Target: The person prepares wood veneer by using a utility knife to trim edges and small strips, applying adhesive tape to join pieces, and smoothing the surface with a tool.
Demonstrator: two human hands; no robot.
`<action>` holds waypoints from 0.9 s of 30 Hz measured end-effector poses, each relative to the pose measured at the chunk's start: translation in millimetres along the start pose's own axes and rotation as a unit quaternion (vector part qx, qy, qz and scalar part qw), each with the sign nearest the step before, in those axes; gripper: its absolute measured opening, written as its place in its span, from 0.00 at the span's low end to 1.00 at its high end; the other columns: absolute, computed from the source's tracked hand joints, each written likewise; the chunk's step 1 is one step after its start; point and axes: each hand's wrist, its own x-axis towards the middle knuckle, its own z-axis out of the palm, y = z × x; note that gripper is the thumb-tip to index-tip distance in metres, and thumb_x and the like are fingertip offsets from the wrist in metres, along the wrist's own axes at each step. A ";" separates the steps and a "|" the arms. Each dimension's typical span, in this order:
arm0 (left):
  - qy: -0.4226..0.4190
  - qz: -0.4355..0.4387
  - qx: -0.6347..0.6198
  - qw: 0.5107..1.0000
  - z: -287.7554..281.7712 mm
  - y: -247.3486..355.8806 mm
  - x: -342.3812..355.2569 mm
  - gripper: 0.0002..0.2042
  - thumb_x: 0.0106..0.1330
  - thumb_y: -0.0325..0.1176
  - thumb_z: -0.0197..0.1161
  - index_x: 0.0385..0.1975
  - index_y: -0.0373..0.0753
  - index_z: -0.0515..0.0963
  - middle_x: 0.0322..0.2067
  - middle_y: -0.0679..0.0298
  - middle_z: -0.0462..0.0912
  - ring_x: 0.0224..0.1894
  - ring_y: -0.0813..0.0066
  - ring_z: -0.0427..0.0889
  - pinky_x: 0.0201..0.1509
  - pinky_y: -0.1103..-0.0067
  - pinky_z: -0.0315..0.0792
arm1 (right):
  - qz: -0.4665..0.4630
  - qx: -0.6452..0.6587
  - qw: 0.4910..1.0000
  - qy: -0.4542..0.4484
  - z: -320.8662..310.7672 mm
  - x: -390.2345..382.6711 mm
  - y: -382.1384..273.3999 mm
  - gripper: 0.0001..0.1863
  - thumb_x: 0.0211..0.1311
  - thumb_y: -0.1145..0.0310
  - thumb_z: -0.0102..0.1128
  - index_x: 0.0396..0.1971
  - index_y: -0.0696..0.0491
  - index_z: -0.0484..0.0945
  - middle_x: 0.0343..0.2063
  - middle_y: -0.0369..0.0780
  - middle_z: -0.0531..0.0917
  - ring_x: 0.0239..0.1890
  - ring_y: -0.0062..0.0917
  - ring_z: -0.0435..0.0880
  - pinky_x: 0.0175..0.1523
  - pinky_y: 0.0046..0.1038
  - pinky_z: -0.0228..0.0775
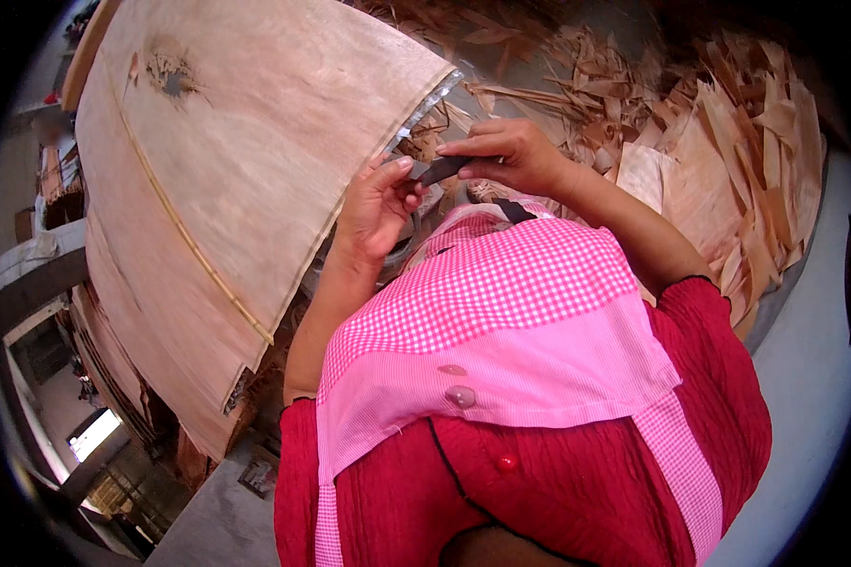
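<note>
In front of my apron, my right hand (515,156) grips a small dark, elongated piece (444,170) between thumb and fingers; its exact kind is not clear. My left hand (378,203) has its fingertips closed at the left end of the same piece. Both hands are beside the edge of a large, pale-brown wood veneer sheet (284,123), which spreads out on the left. That sheet has a ragged hole in its upper part. A thin, yellowish stick or strip (175,213) lies lengthwise across it.
Torn veneer scraps (577,90) are heaped beyond my hands, and a bundle of veneer pieces (738,180) lies at the right. More stacked sheets (109,354) show at the far left. Grey floor (808,369) runs along the right side.
</note>
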 end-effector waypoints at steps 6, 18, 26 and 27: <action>-0.035 -0.081 -0.118 0.989 4.7 -9.2 13.2 0.03 0.57 0.27 0.57 0.30 0.36 0.72 0.25 0.63 0.76 0.25 0.76 0.75 0.27 0.84 0.70 | 0.035 0.040 0.999 0.007 -8.7 -9.2 3.7 0.19 0.46 0.68 0.63 0.43 0.45 0.77 0.24 0.39 0.77 0.26 0.27 0.76 0.31 0.24 0.66; 0.091 0.093 0.062 0.990 35.2 -16.8 31.2 0.06 0.56 0.29 0.60 0.31 0.36 0.74 0.25 0.65 0.78 0.28 0.79 0.77 0.30 0.86 0.70 | 0.386 0.531 0.737 0.159 20.5 -11.3 -1.7 0.13 0.53 0.64 0.59 0.37 0.53 0.72 0.15 0.28 0.66 0.14 0.11 0.59 0.18 0.15 0.47; 0.018 0.113 0.238 0.964 19.1 -5.5 4.0 0.07 0.53 0.25 0.60 0.32 0.33 0.76 0.26 0.66 0.78 0.27 0.82 0.75 0.33 0.86 0.68 | 0.289 0.268 0.919 0.003 21.8 21.6 -0.1 0.11 0.51 0.66 0.61 0.29 0.59 0.74 0.21 0.36 0.77 0.25 0.17 0.73 0.30 0.21 0.66; 0.023 0.121 0.251 0.960 12.6 -2.6 0.5 0.07 0.53 0.25 0.60 0.32 0.33 0.76 0.26 0.65 0.78 0.28 0.82 0.75 0.34 0.86 0.68 | 0.277 0.215 0.936 -0.039 22.6 26.0 -2.7 0.12 0.51 0.66 0.61 0.29 0.60 0.74 0.21 0.37 0.77 0.25 0.17 0.73 0.31 0.21 0.66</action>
